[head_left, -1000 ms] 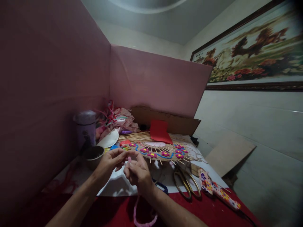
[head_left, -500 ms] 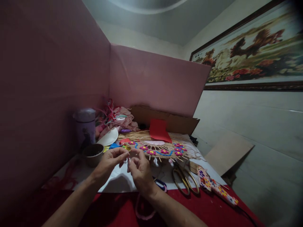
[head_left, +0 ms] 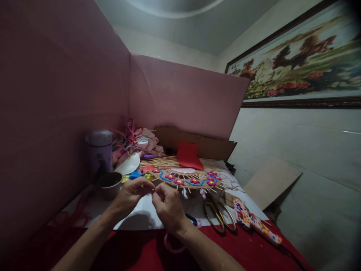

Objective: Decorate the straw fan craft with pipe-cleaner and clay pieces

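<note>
I can read no text from my end; the small dark marks on the framed picture are too tiny to decipher.

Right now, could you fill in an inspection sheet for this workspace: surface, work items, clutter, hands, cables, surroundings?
Surface: white sheet over red cloth.
Work items: pink loop below the right hand; flower-decorated band with sticks beyond.
Clutter: gold-handled scissors, bowl, purple tumbler, red paper.
Hands: left hand and right hand pinching, fingertips close together; anything between them is too small to tell.
Cables: dark cord from the flower-patterned glue gun.
Surroundings: pink partition, framed horse picture.
</note>
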### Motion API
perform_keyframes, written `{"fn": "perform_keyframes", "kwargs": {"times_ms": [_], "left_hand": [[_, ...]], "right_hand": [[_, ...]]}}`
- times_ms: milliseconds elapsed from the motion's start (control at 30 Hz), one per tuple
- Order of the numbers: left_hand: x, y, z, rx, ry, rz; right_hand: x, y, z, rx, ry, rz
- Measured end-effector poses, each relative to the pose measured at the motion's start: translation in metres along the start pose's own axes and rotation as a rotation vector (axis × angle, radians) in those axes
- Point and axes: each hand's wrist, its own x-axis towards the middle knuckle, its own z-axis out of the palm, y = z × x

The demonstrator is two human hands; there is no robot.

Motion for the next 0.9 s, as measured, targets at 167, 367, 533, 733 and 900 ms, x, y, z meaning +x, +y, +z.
{"fn": "perform_keyframes", "kwargs": {"times_ms": [167,367,533,733,900], "left_hand": [[0.0009,-0.0003,-0.0008,0.232,-0.032,0.101],[0.0015,0.0013,0.0023,0.324,0.016,0.170],[-0.0002,-0.0004,0.0015,0.364,0.069,0.270],[-0.0010,0.0011,0.0000,0.377,0.033,0.295],[-0.0017,0.0017,0.0008,0.392,0.025,0.229]], "right_hand": [[-0.0004,0.0021,-0.0018,-0.030,0.009,0.001],[0.0002,0.0029,-0.0020,0.013,0.022,-0.007],[0.0014,0.0019,-0.0009,0.086,0.039,-0.010],[0.0009,0.0026,-0.0002,0.080,0.078,-0.020],[0.0009,0.0029,-0.0002,0.065,0.074,-0.026]]}}
